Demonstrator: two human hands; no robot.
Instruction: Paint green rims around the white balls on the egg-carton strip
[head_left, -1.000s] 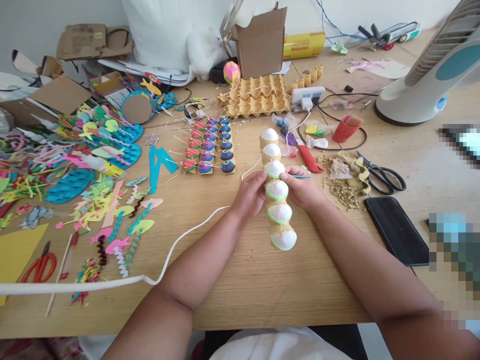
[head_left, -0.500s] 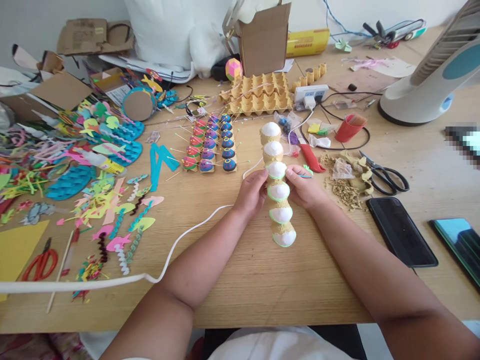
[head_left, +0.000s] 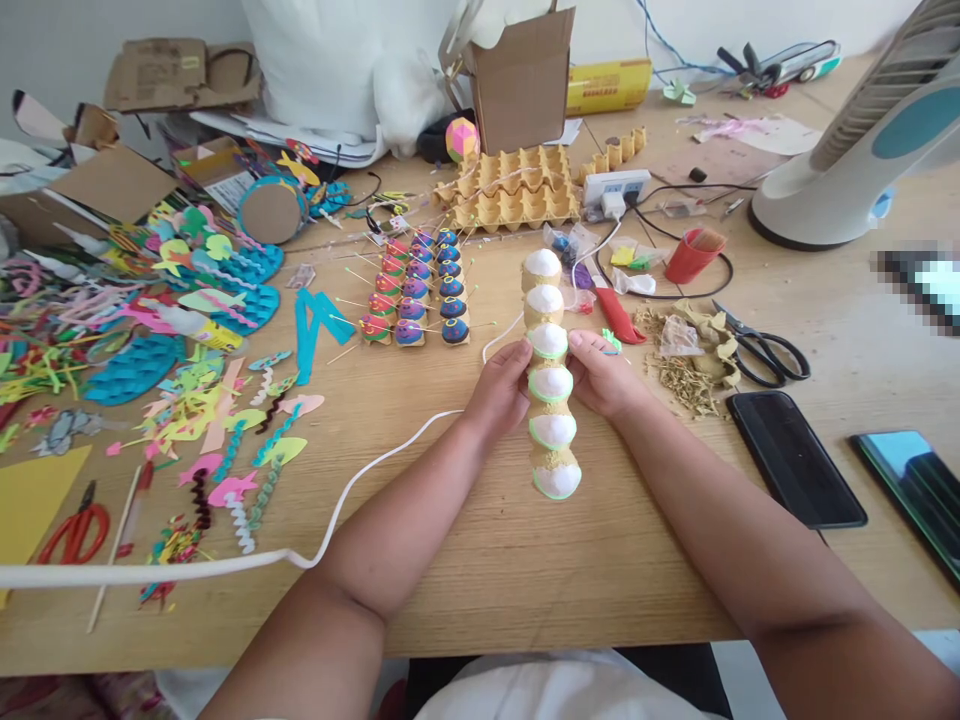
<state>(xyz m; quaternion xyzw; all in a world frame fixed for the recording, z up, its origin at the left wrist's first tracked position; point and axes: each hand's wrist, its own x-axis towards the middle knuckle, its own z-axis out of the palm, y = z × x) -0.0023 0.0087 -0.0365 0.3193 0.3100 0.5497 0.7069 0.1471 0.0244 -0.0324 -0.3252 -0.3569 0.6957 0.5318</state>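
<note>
An egg-carton strip (head_left: 551, 402) with a row of white-topped bumps is held up lengthwise over the table. The nearer bumps carry a thin light-green rim, while the farthest ones show plain white. My left hand (head_left: 501, 385) pinches the strip's left edge around its middle. On the opposite edge my right hand (head_left: 600, 372) grips it too, thumb at the third bump. A bit of bright green material (head_left: 611, 341) and the tip of something thin and blue show beside the right fingers; whether the hand holds them I cannot tell.
Finished caterpillars (head_left: 412, 290) stand in rows beyond my left hand. Egg trays (head_left: 517, 190) lie at the back. Black scissors (head_left: 769, 350), a phone (head_left: 795, 460) and a red cup (head_left: 694, 256) are on the right. Colourful paper cut-outs (head_left: 187, 400) and a white cable (head_left: 360, 470) occupy the left.
The strip's near end has swung slightly left in my hands. The whole scene has shifted a little to the left, as the camera turned.
</note>
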